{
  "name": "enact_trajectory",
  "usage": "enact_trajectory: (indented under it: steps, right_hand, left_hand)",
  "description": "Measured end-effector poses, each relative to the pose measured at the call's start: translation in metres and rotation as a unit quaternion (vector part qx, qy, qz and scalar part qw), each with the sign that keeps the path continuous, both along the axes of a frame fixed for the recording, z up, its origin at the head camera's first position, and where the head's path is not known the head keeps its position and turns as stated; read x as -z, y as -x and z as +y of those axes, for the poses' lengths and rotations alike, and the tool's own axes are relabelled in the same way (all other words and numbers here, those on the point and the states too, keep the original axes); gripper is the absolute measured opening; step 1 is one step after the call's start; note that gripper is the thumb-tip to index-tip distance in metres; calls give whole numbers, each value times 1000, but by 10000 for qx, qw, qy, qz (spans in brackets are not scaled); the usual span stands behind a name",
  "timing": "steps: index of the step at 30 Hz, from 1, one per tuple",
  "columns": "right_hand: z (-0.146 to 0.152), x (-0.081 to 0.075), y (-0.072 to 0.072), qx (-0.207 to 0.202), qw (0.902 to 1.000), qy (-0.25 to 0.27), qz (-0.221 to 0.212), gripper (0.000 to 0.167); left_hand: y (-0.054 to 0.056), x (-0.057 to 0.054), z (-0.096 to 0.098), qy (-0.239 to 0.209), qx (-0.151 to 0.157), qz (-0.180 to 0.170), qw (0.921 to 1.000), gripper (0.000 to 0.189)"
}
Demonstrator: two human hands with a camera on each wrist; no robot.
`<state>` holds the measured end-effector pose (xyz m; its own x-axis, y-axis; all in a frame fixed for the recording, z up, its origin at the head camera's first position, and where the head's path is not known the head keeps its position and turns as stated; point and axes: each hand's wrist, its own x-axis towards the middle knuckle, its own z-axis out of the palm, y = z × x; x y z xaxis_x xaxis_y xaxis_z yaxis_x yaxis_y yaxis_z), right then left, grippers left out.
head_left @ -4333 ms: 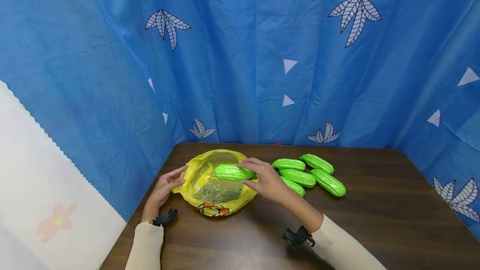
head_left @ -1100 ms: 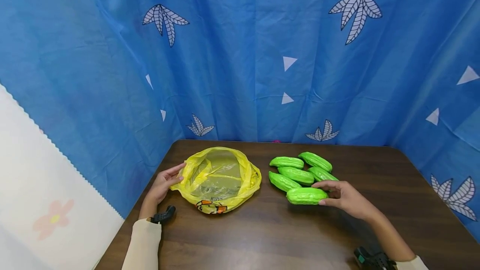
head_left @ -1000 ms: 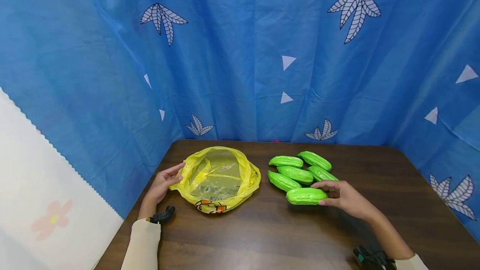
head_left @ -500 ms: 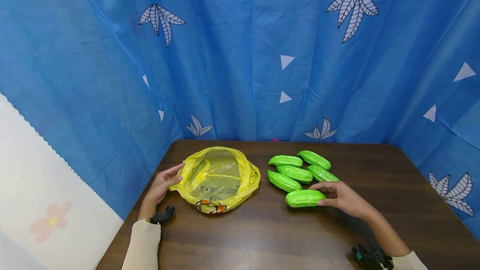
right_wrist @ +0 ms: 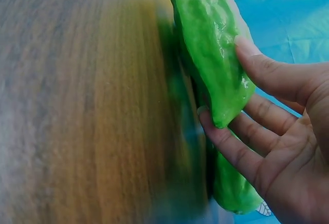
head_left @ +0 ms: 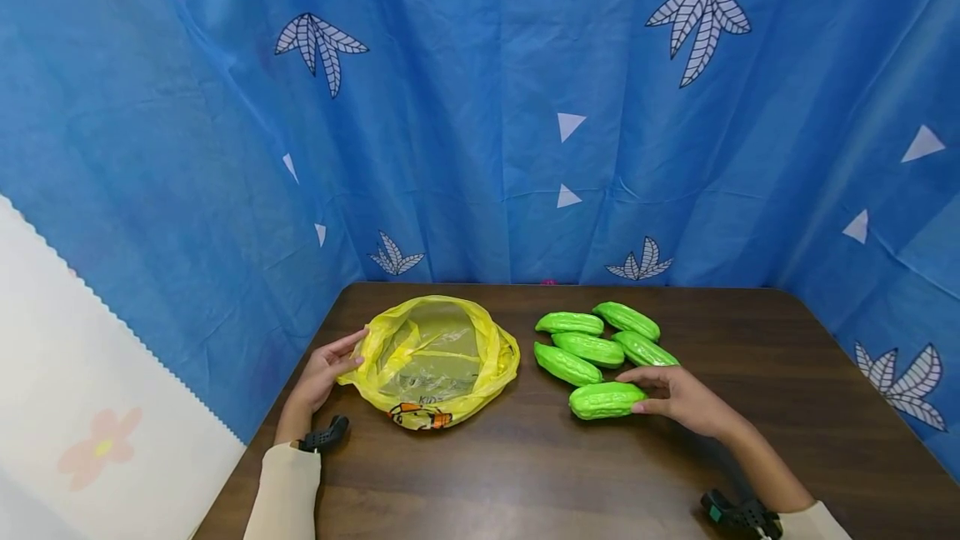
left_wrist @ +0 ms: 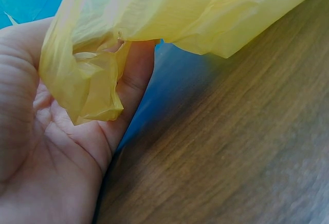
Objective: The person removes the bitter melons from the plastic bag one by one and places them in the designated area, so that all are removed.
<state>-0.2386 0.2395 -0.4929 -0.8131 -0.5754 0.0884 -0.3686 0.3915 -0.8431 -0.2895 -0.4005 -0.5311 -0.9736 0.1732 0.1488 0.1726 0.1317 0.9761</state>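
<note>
My left hand (head_left: 322, 369) holds the left rim of a yellow plastic bag (head_left: 386, 408), which stands with its mouth wide. In the left wrist view, a fold of the bag (left_wrist: 97, 88) hangs between thumb and fingers. My right hand (head_left: 686, 398) grips one end of a bright green, bumpy bitter melon (head_left: 603, 401) between thumb and fingers; I cannot tell whether it touches the table. Several more bitter melons (head_left: 588, 349) lie grouped just behind it. In the right wrist view, the held bitter melon (right_wrist: 213, 44) partly covers another one (right_wrist: 234, 188).
Everything is on a dark brown wooden table (head_left: 510, 482). A blue patterned curtain (head_left: 450, 107) hangs behind and beside it. White cloth with a flower print (head_left: 97, 407) borders the left. Black wrist cameras (head_left: 742, 515) sit on both wrists.
From over the bag, my right hand has brought the bitter melon rightward to the front of the group. Lately it has shifted slightly nearer. My left hand has kept its place at the bag's rim.
</note>
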Motion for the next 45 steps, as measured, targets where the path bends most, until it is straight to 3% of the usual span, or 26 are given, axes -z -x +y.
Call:
enact_trajectory:
  steps: [15, 29, 45]
  right_hand:
    - [-3, 1, 0, 317, 9987, -348, 204, 45]
    - [-3, 5, 2, 448, 9975, -380, 382, 44]
    - [-7, 1, 0, 894, 9926, -297, 767, 40]
  left_hand:
    - [0, 0, -1, -59, 4, 8, 10000, 57]
    - [-1, 0, 0, 4, 36, 96, 9999, 56]
    - [1, 0, -1, -10, 0, -1, 10000, 57]
